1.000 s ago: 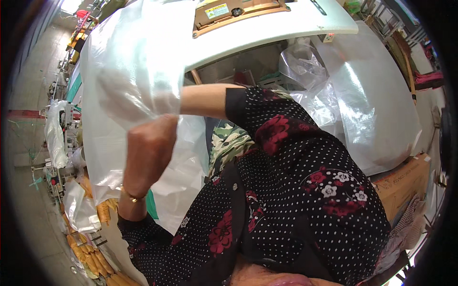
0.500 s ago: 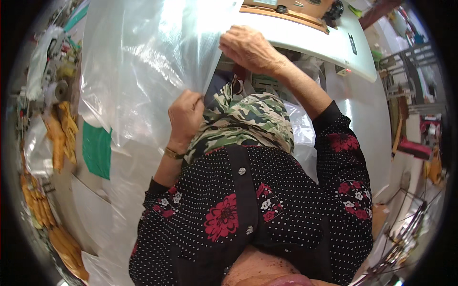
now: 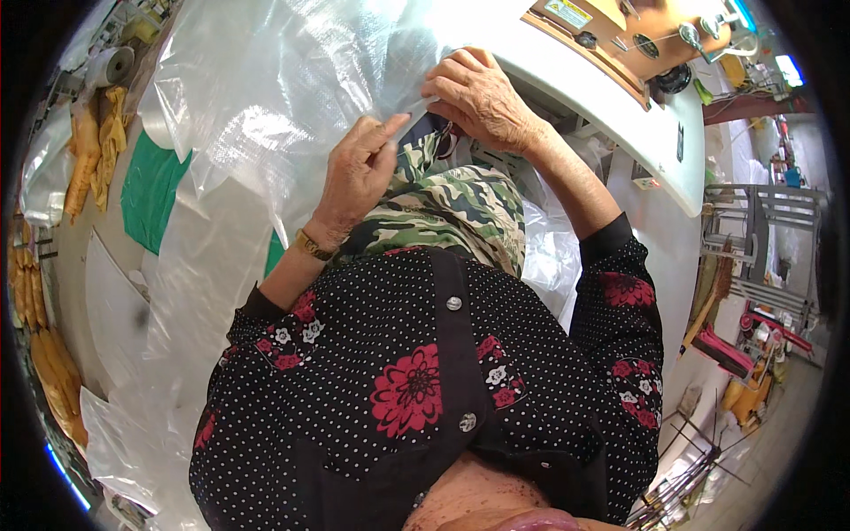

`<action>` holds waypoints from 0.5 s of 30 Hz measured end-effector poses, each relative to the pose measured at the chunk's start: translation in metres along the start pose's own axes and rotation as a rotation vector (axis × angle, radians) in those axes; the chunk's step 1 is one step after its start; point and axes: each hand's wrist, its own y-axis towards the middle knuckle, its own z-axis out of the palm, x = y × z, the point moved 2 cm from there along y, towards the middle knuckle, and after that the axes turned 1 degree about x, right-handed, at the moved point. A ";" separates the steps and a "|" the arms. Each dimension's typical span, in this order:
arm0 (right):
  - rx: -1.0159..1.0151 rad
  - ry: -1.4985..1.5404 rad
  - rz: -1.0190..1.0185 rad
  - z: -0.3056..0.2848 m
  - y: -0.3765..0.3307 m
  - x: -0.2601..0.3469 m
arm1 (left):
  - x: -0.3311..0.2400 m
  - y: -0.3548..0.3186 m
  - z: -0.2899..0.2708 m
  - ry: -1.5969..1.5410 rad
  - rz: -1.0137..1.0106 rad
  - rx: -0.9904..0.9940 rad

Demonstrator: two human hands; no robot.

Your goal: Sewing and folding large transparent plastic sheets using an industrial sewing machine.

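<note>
A large clear plastic sheet point(image 3: 257, 106) with a fine woven grid spreads over the white surface ahead and to the left, wrinkled and shiny. Its near right edge runs between my hands, just above my camouflage-patterned lap. My left hand point(image 3: 359, 173) pinches that edge, with the index finger stretched along it and the thumb close beside. Higher and further right, my right hand point(image 3: 482, 99) has its fingers curled on the same edge. A short folded strip of plastic lies taut between the two hands.
A tan sewing machine point(image 3: 651, 40) stands on the white table point(image 3: 611, 106) at the upper right. Green material point(image 3: 155, 195) shows beside the sheet at left. Yellowish-brown bundles point(image 3: 84, 159) line the far left. At right are a grey metal rack point(image 3: 753, 234) and a pink item point(image 3: 722, 351).
My left hand has moved up and right, closer to my right hand, its index finger now extended. The sheet's edge has shifted with it. The whole view has turned slightly.
</note>
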 end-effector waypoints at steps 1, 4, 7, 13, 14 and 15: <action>0.004 0.003 -0.007 -0.001 0.000 0.001 | -0.004 0.001 0.002 0.025 -0.033 0.001; 0.015 -0.008 -0.027 -0.006 0.003 0.002 | -0.004 0.003 0.007 0.077 -0.023 -0.054; 0.035 -0.019 -0.053 -0.010 0.007 0.004 | 0.000 0.009 0.007 0.113 0.050 -0.130; 0.096 -0.031 -0.014 -0.013 0.009 0.007 | -0.016 0.014 -0.001 0.260 0.108 -0.108; 0.102 -0.038 -0.019 -0.013 0.009 0.008 | -0.020 0.015 -0.003 0.342 0.133 -0.096; 0.108 -0.047 -0.025 -0.014 0.010 0.008 | -0.023 0.016 -0.004 0.339 0.130 -0.098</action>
